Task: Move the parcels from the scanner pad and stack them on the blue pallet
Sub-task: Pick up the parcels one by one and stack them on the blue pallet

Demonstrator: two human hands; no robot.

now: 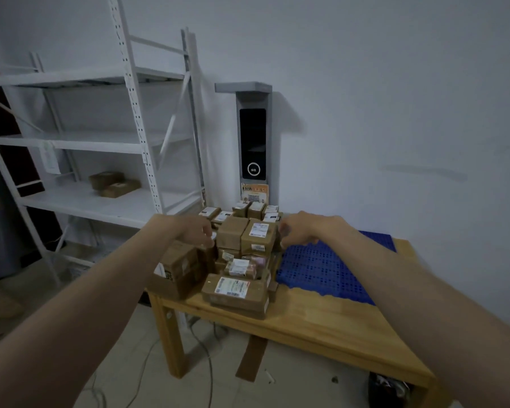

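Brown cardboard parcels (242, 254) sit heaped on the left part of a wooden surface (321, 316), most of them bearing white shipping labels. A tall grey scanner column (253, 142) with a dark screen stands upright against the wall right behind the heap; the pad under the heap is hidden by the boxes. Just to the right of the heap lies the blue pallet (327, 269), a perforated plastic grid flat on the same surface, with nothing stacked on it.

Both bare arms reach forward to the top of the heap. The left hand (199, 234) is at the left side of the upper boxes, fingers curled downward beside a tall box (232, 235); whether it actually grips anything cannot be told. The right hand (298, 232) is at the right side of a labelled box (259, 237), fingers bent toward it, and contact is unclear through blur.

White metal shelving (100, 136) stands at left, holding two more boxes (114, 184).
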